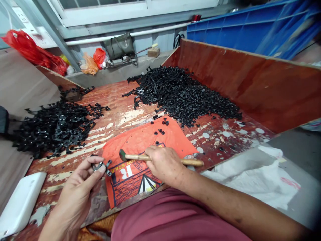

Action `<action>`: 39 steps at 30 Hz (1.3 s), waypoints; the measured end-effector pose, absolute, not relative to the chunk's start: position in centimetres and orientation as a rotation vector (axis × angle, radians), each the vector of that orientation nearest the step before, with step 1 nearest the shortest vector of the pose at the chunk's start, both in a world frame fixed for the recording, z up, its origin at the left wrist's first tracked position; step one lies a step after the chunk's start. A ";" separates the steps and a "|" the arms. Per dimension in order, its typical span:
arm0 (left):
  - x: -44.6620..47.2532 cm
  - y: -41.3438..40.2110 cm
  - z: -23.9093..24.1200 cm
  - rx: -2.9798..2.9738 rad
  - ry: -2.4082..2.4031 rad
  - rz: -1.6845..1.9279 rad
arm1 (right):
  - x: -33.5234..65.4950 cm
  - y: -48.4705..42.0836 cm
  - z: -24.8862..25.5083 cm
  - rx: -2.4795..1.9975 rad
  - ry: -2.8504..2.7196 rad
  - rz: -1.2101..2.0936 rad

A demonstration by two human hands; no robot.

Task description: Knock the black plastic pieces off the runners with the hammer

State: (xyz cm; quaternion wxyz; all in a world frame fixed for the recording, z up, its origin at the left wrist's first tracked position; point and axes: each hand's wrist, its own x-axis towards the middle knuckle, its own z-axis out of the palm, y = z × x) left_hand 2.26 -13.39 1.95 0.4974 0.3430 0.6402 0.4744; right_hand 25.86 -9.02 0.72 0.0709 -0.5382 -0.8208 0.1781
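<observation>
Between the thumb and fingers of my left hand [81, 184] is a small black part with ring-like ends [108, 167], held near the left edge of an orange printed cloth [175, 135]. My right hand [164, 164] is closed around the wooden handle of a small hammer [136, 156], above the cloth. The hammer's dark head points left, toward the black part but apart from it. Several loose small black pieces [160, 131] lie on the cloth's upper part.
A large heap of black parts [183, 93] fills the back right, against a brown board [238, 77]. Another black heap [57, 125] lies on the left. A white rectangular object [23, 201] sits front left; a white sack [250, 177] is at right, a blue crate [225, 31] behind.
</observation>
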 end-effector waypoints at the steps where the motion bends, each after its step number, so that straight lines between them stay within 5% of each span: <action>1: 2.6 -13.2 2.0 0.832 1.532 1.137 | 26.2 -9.1 0.9 -1.594 -2.456 0.554; 14: 9.1 -10.3 -0.4 0.854 1.256 0.858 | 34.6 -12.8 0.6 -1.562 -2.204 0.667; 39: 10.0 -9.9 -0.9 0.916 1.329 0.894 | 35.0 -13.4 -0.8 -1.629 -2.165 0.703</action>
